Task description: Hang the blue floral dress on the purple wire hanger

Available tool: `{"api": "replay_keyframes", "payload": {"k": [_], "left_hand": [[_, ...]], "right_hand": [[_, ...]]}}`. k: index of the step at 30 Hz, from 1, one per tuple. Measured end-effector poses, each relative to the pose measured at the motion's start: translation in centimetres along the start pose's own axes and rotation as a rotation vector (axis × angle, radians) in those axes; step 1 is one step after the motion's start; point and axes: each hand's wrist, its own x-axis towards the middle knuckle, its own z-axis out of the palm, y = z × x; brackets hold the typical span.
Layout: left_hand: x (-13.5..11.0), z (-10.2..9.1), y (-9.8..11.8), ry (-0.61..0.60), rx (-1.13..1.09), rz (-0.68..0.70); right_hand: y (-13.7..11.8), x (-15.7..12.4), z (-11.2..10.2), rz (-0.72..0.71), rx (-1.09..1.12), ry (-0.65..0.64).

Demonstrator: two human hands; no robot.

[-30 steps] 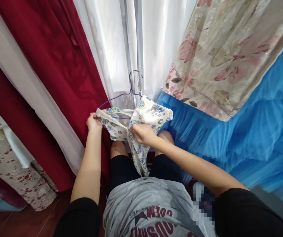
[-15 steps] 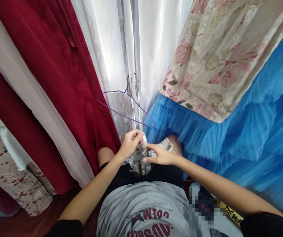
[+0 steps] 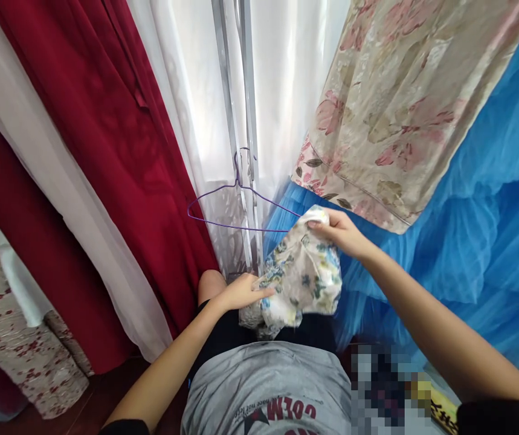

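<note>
A small white garment [image 3: 302, 275] with a blue, green and yellow floral print spreads out in front of me. My right hand [image 3: 338, 229] pinches its upper corner, by the right end of a thin purple wire hanger [image 3: 223, 227]. That end of the hanger is hidden behind or inside the cloth. Lower down, my left hand [image 3: 245, 292] grips the garment's left edge between fingers and thumb. The hanger hangs by its hook from a grey metal rack [image 3: 249, 90]. The garment's lower end lies over my lap.
Red fabric [image 3: 118, 181] and white fabric hang on the left. A cream floral skirt [image 3: 390, 121] and blue tulle [image 3: 449, 266] hang on the right. A pale curtain [image 3: 286, 78] is behind the rack. A yellow item [image 3: 440, 405] lies at lower right, beside a blurred-out patch.
My right hand has risen to the right, lifting the garment from my lap and spreading it by the hanger's right end. My left hand has moved down to its left edge.
</note>
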Motion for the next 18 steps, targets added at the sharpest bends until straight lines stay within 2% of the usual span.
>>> {"api": "replay_keyframes", "payload": {"k": [2,4,7,9,11,13,15,18], "left_hand": [[-0.6,-1.5,0.1,0.104,0.08,0.022],[-1.3,-3.3,0.9,0.211,0.104,0.084],[-2.7,-6.1,2.6,0.352,0.082,0.153],[-3.8,-7.8,3.4,0.455,0.057,0.178],[-5.1,-9.5,3.6,0.506,0.025,0.187],[-6.3,-11.0,3.2,0.46,-0.005,0.158],[-7.1,-12.3,2.4,0.388,-0.008,0.107],[-7.3,-14.0,0.3,0.366,0.107,0.061]], "right_hand": [[0.7,3.2,-1.8,-0.059,-0.002,0.096],[1.6,6.8,-2.3,-0.107,0.039,0.155],[3.0,11.4,-0.6,-0.105,0.099,0.166],[3.7,13.3,1.4,0.006,0.095,0.06],[4.1,13.8,3.4,0.158,0.072,-0.097],[4.0,13.4,4.5,0.26,0.073,-0.209],[3.5,12.6,4.6,0.282,0.103,-0.223],[2.4,11.8,3.5,0.272,0.133,-0.183]]}}
